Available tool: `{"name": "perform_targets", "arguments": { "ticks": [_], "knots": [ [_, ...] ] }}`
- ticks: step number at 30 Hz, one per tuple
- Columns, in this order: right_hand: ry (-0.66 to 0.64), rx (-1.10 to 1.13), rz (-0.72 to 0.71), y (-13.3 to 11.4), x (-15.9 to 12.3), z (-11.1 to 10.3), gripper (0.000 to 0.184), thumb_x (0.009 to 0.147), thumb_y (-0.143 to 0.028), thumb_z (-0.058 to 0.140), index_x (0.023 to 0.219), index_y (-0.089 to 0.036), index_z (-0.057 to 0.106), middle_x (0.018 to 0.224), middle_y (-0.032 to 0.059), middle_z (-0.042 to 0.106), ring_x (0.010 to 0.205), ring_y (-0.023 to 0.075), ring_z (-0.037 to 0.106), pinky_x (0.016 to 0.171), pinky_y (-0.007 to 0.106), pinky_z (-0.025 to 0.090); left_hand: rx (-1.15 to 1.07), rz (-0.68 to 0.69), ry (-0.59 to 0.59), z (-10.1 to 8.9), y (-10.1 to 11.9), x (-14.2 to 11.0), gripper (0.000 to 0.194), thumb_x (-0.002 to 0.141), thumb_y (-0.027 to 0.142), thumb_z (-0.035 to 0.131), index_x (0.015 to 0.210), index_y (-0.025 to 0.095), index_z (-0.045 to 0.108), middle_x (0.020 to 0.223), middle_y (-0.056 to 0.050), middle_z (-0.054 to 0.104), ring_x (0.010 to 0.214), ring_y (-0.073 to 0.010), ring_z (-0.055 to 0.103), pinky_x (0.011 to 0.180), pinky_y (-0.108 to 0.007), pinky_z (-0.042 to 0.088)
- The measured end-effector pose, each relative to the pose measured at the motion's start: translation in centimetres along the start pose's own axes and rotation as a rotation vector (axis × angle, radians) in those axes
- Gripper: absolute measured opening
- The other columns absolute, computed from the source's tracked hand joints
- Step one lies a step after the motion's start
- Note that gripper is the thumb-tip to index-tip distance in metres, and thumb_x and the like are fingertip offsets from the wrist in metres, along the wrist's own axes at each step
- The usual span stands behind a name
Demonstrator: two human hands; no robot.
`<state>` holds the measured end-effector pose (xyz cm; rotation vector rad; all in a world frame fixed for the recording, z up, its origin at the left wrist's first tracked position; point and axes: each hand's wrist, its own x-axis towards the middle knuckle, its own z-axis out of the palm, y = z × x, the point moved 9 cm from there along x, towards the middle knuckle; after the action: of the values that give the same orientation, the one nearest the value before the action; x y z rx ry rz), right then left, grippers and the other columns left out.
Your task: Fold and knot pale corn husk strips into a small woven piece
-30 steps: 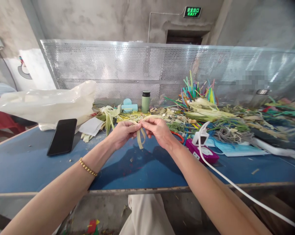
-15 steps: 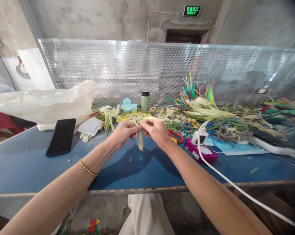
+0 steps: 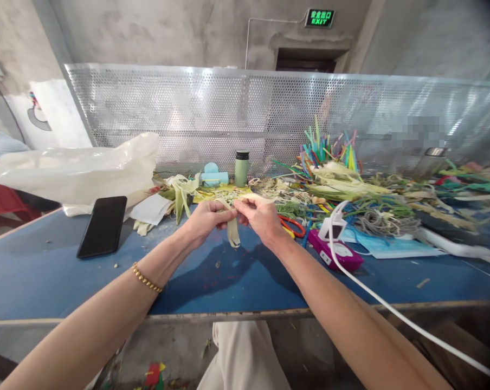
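A silvery perforated metal screen runs along the grey concrete wall, and before it I see a blue worktop. Toward its back stands a pale green bottle with a black lid. On the bottle's near side, above the worktop, the person's left hand and right hand nearly meet, each pinched on a thin, flat, cream-coloured strip that dangles between them; whether it is one piece I cannot tell. Left of the bottle lie a black rectangular phone and a large translucent plastic bag; to its right, a bundle of thin multicoloured strips and, nearer the person, a purple power socket.
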<state>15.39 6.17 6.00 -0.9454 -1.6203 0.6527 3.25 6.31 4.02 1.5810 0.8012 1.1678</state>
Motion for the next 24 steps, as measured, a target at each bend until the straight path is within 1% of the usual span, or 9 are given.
{"name": "perform_targets", "arguments": {
  "ticks": [3,6,7,9,11,13,17,21,24],
  "knots": [
    [-0.020,0.000,0.032,-0.1,-0.1,0.0,0.024,0.080,-0.037,0.063,0.065,-0.019,0.057,0.056,-0.0018,0.055,0.052,0.0116,0.052,0.048,0.023,0.042,0.008,-0.002,-0.024,0.1,-0.1,0.0,0.030,0.064,0.036,0.080,0.053,0.012,0.064,0.052,-0.001,0.053,0.050,-0.0089,0.044,0.050,-0.025,0.031],
    [-0.133,0.016,0.085,-0.3,-0.4,0.7,0.021,0.079,-0.039,0.064,0.076,-0.018,0.063,0.060,-0.0015,0.057,0.052,0.0111,0.051,0.046,0.022,0.040,0.059,-0.060,-0.071,0.4,-0.7,-0.2,0.031,0.061,0.035,0.081,0.051,0.013,0.063,0.047,0.000,0.052,0.047,-0.0086,0.043,0.047,-0.025,0.030],
    [-0.176,0.008,0.089,-0.5,-0.5,0.9,0.022,0.078,-0.039,0.065,0.078,-0.017,0.065,0.060,-0.0017,0.057,0.051,0.0106,0.050,0.045,0.022,0.039,0.077,-0.083,-0.091,0.6,-0.9,-0.3,0.030,0.061,0.034,0.082,0.052,0.013,0.064,0.047,0.000,0.052,0.046,-0.0085,0.043,0.046,-0.025,0.029],
    [-0.218,-0.019,0.083,-0.8,-0.7,1.2,0.022,0.076,-0.039,0.068,0.078,-0.017,0.066,0.058,-0.0021,0.056,0.050,0.0096,0.047,0.044,0.021,0.038,0.092,-0.106,-0.129,0.9,-1.1,-0.4,0.027,0.061,0.035,0.082,0.058,0.012,0.068,0.049,0.000,0.054,0.045,-0.0083,0.043,0.045,-0.024,0.028],
    [-0.211,-0.032,0.098,-0.7,-0.8,1.0,0.020,0.075,-0.036,0.069,0.078,-0.016,0.065,0.056,-0.0025,0.056,0.048,0.0088,0.046,0.043,0.021,0.036,0.093,-0.104,-0.156,1.0,-1.0,-0.5,0.026,0.061,0.036,0.082,0.067,0.011,0.073,0.053,-0.001,0.057,0.046,-0.0082,0.043,0.046,-0.024,0.030],
    [-0.212,-0.033,0.127,-0.4,-0.8,1.0,0.021,0.075,-0.036,0.069,0.079,-0.016,0.065,0.055,-0.0029,0.056,0.046,0.0082,0.045,0.042,0.020,0.035,0.101,-0.097,-0.172,0.9,-0.9,-0.5,0.028,0.062,0.036,0.082,0.071,0.011,0.075,0.055,-0.001,0.058,0.047,-0.0081,0.044,0.046,-0.024,0.031],
    [-0.264,-0.047,0.103,-0.2,-0.8,1.4,0.027,0.077,-0.040,0.069,0.071,-0.015,0.064,0.053,-0.0022,0.055,0.045,0.0074,0.044,0.042,0.020,0.034,0.123,-0.087,-0.190,0.7,-0.7,-0.4,0.027,0.061,0.037,0.083,0.068,0.012,0.074,0.055,-0.001,0.057,0.048,-0.0080,0.043,0.046,-0.024,0.031],
    [-0.234,-0.006,0.127,0.2,-0.8,1.0,0.027,0.078,-0.041,0.068,0.071,-0.016,0.062,0.048,-0.0037,0.050,0.043,0.0074,0.044,0.040,0.019,0.033,0.105,-0.078,-0.203,0.7,-0.5,-0.5,0.030,0.066,0.040,0.080,0.062,0.012,0.070,0.053,-0.001,0.055,0.048,-0.0082,0.043,0.047,-0.024,0.030],
    [-0.222,0.035,0.120,0.1,-0.8,0.9,0.029,0.079,-0.043,0.067,0.072,-0.016,0.060,0.047,-0.0040,0.050,0.041,0.0073,0.043,0.039,0.019,0.033,0.068,-0.072,-0.199,0.7,-0.3,-0.5,0.031,0.069,0.040,0.078,0.060,0.012,0.067,0.054,-0.002,0.056,0.049,-0.0085,0.044,0.047,-0.024,0.032]
  ]
}}
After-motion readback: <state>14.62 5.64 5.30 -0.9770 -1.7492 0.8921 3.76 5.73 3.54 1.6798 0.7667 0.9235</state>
